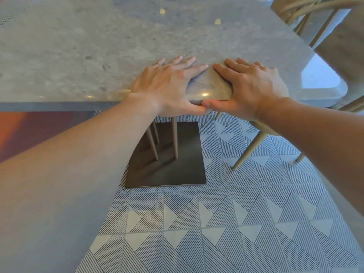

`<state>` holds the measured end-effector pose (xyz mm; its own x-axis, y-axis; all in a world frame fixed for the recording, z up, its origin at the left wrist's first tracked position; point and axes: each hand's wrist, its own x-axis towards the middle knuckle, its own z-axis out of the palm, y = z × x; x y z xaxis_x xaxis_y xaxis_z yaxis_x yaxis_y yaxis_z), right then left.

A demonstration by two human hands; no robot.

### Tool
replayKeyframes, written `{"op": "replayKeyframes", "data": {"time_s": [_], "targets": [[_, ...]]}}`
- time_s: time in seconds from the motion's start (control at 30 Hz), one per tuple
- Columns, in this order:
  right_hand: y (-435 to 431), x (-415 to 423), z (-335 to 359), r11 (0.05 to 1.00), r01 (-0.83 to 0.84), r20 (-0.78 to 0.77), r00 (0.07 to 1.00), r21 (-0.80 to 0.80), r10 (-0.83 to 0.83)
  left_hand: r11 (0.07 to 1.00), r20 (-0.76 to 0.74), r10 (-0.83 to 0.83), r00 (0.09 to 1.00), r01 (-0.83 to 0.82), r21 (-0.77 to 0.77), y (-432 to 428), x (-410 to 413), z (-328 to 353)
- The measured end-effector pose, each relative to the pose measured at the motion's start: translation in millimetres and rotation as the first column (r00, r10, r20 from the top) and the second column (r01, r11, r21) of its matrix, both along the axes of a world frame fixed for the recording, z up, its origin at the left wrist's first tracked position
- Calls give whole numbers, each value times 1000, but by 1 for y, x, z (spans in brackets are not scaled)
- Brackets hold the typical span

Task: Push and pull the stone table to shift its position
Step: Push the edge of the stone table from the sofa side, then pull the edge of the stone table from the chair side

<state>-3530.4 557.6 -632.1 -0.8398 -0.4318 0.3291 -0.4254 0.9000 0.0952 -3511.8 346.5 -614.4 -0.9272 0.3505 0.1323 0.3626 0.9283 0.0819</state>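
Observation:
The grey stone table [110, 48] fills the upper part of the view, its near edge running across the middle. My left hand [167, 85] lies on the top with fingers spread flat and its thumb hooked under the near edge. My right hand [250, 85] sits just beside it in the same way, fingers flat on the stone and thumb curled below the rim. The two thumbs touch under the edge. Beneath the top, thin wooden legs [174, 138] stand on a dark square base plate [167, 166].
A light wooden chair [307, 14] stands at the table's far right, and chair legs [248, 150] reach the floor near the right corner. The floor has striped grey and white tiles [216, 223]. A reddish area [29, 131] shows on the left below the table.

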Motion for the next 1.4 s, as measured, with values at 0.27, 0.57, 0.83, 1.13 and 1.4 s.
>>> {"op": "replayKeyframes", "data": {"time_s": [0.27, 0.57, 0.83, 1.13, 1.4], "targets": [[0, -2, 1, 1000, 14, 54, 998, 1, -14, 1000, -16, 0, 1000, 0, -3, -1, -2, -1], [2, 2, 8, 1000, 3, 237, 972, 8, -5, 999, 38, 3, 999, -2, -46, -6, -6, -3], [75, 65, 165, 532, 148, 309, 923, -833, 228, 570, 83, -7, 997, -64, 819, 52, 44, 137], [204, 140, 361, 289, -152, -18, 908, -945, 419, 266, -223, -185, 957, 268, 926, 180, 107, 341], [332, 151, 384, 264, -251, -83, 852, -931, 516, 298, -292, -145, 945, 323, 898, 299, 152, 385]]}}
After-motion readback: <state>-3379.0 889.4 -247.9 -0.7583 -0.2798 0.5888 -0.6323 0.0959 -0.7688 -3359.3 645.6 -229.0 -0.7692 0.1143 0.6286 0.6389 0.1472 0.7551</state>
